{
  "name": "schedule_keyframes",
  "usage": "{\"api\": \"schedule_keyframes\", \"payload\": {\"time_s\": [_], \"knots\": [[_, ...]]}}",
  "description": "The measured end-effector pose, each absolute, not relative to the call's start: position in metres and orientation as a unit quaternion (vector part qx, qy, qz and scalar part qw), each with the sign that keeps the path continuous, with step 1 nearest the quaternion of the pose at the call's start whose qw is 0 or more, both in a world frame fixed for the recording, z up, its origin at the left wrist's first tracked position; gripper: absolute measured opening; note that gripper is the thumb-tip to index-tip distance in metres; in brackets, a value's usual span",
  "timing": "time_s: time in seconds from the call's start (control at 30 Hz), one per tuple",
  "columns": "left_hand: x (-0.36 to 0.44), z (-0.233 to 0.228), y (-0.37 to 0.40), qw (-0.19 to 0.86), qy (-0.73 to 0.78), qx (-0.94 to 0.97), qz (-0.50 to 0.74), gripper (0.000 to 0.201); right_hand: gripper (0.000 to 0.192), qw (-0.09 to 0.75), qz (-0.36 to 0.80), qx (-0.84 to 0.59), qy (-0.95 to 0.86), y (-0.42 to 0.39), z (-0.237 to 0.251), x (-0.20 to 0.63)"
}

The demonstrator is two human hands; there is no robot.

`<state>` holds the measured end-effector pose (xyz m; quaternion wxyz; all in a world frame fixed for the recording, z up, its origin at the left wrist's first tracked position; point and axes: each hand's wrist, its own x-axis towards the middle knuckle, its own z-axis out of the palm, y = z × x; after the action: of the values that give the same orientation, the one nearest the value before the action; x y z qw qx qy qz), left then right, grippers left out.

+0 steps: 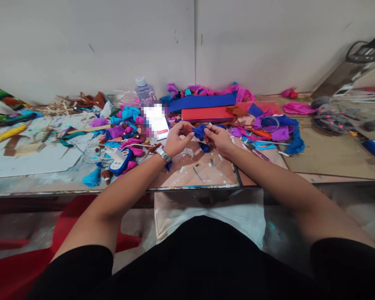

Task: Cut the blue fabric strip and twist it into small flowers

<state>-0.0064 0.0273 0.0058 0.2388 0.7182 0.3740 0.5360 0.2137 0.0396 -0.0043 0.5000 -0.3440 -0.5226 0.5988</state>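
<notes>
A small piece of dark blue crepe paper is held between the left hand and the right hand, both raised a little above the surface in front of the body, probably so that the soft material can be shaped with the fingertips. The fingers of both hands are closed in a pinch on the paper, one hand at each side of it; a crumpled tail of it hangs down between them. A metal watch is worn on the left wrist. Just left of the hands a glue gun, white and blue, is laid within easy reach. Behind the hands, flat blocks of blue paper and red paper are stacked, smooth and straight-edged, while wrinkled pink, purple and turquoise scraps are spread around. A clear tape roll lies to the right, and a plastic bottle stands near the wall.
</notes>
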Motion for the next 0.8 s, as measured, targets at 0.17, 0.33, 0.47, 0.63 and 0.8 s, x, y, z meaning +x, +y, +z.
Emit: {"api": "schedule_keyframes", "payload": {"time_s": [0.17,0.33,0.47,0.63,0.8], "knots": [[-0.0072,0.003,0.029,0.237,0.384,0.726,0.519,0.031,0.071,0.499,0.595,-0.348,-0.525,0.039,-0.0041,0.2129],[-0.0081,0.005,0.0282,0.233,0.384,0.725,0.523,0.027,0.069,0.503,0.592,-0.345,-0.527,0.0388,-0.0032,0.2133],[-0.0083,0.0049,0.0287,0.229,0.389,0.721,0.526,0.032,0.069,0.505,0.588,-0.341,-0.532,0.0395,-0.0033,0.2134],[-0.0072,0.0054,0.0281,0.231,0.381,0.718,0.535,0.039,0.071,0.509,0.585,-0.34,-0.532,0.0394,-0.0034,0.213],[-0.0064,0.0071,0.0266,0.223,0.381,0.714,0.543,0.039,0.067,0.514,0.581,-0.339,-0.533,0.04,-0.0045,0.2134]]}}
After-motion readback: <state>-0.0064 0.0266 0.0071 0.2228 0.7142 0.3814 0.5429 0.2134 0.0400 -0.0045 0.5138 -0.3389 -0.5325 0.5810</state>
